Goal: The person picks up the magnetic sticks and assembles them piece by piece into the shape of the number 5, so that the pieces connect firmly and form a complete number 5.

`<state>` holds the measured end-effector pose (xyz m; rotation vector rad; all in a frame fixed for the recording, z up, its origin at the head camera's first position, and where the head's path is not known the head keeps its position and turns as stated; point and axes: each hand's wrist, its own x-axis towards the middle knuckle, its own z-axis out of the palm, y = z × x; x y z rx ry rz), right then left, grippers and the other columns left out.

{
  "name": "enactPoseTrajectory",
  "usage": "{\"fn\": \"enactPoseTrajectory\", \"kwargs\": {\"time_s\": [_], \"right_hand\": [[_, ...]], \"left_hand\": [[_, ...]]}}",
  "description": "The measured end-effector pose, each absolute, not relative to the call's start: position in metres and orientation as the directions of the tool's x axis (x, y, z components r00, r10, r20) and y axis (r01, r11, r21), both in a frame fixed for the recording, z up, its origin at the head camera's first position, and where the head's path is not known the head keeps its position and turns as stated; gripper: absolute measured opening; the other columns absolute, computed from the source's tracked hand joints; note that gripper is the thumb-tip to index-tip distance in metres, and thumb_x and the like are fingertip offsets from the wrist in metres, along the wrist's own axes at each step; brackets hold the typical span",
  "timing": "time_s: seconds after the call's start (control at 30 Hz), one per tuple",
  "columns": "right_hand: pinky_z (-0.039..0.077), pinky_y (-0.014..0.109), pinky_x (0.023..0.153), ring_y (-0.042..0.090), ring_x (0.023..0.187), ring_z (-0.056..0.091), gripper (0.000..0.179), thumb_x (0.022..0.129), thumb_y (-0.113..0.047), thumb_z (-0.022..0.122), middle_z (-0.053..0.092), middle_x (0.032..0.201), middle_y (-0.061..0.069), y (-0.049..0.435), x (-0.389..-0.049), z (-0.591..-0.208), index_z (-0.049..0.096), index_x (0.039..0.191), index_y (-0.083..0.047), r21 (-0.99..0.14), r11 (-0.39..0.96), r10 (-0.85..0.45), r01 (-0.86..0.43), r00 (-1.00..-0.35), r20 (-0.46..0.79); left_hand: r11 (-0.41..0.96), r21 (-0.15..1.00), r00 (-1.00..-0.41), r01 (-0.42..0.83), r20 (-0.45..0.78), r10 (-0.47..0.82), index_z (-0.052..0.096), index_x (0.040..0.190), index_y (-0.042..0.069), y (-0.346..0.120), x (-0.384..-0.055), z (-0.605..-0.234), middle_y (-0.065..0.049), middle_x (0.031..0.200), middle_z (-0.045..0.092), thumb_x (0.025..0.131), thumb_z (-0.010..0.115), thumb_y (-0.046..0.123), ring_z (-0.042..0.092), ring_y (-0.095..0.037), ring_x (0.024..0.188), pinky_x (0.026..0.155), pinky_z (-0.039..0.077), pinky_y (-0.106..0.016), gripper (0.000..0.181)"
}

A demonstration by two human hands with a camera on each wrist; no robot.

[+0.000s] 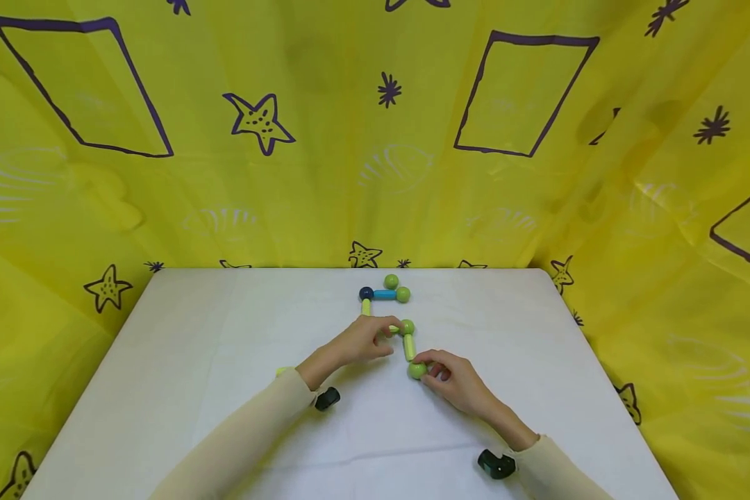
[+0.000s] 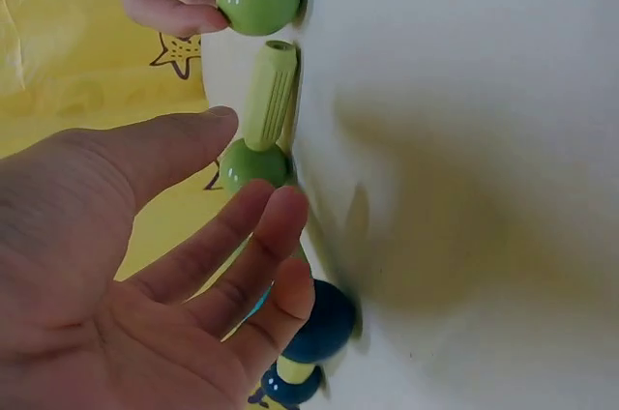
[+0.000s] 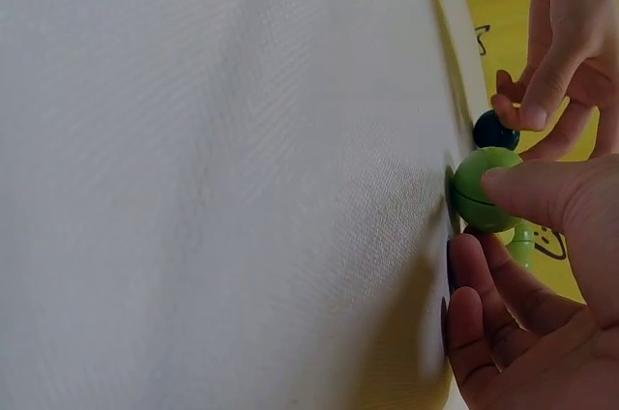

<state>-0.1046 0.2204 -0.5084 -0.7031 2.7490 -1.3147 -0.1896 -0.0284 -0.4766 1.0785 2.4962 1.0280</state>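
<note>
My right hand pinches a green ball low over the table. A small gap shows in the left wrist view between this ball and the grooved end of a pale green stick. The stick's far end meets another green ball. My left hand hovers beside that joint, thumb and fingers apart with nothing gripped. It partly covers a second pale green stick in the head view. Behind its fingers, the left wrist view shows a large dark blue ball and a further dark blue ball.
At the back, a dark blue ball, a blue stick and a green ball form a row. Another green ball lies just behind. A yellow-green piece peeks out by the left sleeve. Yellow curtains border the white table.
</note>
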Motion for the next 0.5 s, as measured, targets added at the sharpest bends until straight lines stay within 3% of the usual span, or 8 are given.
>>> {"fn": "enactPoseTrajectory", "kwargs": {"time_s": [0.13,0.33,0.5], "right_hand": [[0.053,0.026,0.071,0.011,0.082,0.064,0.03,0.09,0.0,0.076,0.071,0.102,-0.003,0.221,-0.104,-0.509,0.071,0.118,-0.012,-0.742,0.544,-0.4,-0.392,-0.898,0.182],[0.053,0.026,0.07,0.01,0.081,0.064,0.031,0.09,0.0,0.076,0.071,0.103,-0.002,0.22,-0.103,-0.509,0.071,0.119,-0.012,-0.735,0.549,-0.394,-0.398,-0.899,0.192],[0.053,0.026,0.07,0.01,0.081,0.064,0.032,0.09,0.001,0.075,0.071,0.102,-0.001,0.221,-0.102,-0.509,0.071,0.119,-0.012,-0.737,0.545,-0.389,-0.399,-0.899,0.199]], "left_hand": [[0.48,0.672,-0.663,0.564,0.022,0.749,0.064,0.134,0.008,-0.018,-0.191,-0.478,-0.014,0.114,0.072,0.094,0.072,0.001,0.068,-0.022,0.096,0.079,0.054,-0.027,0.041],[0.5,0.636,-0.652,0.587,0.006,0.758,0.067,0.131,0.009,-0.004,-0.19,-0.484,-0.008,0.107,0.072,0.093,0.065,-0.006,0.061,-0.014,0.086,0.077,0.049,-0.024,0.04],[0.519,0.599,-0.653,0.61,0.009,0.757,0.068,0.128,0.009,0.004,-0.188,-0.488,-0.004,0.113,0.071,0.093,0.064,-0.008,0.058,-0.013,0.086,0.079,0.047,-0.024,0.038]]}}
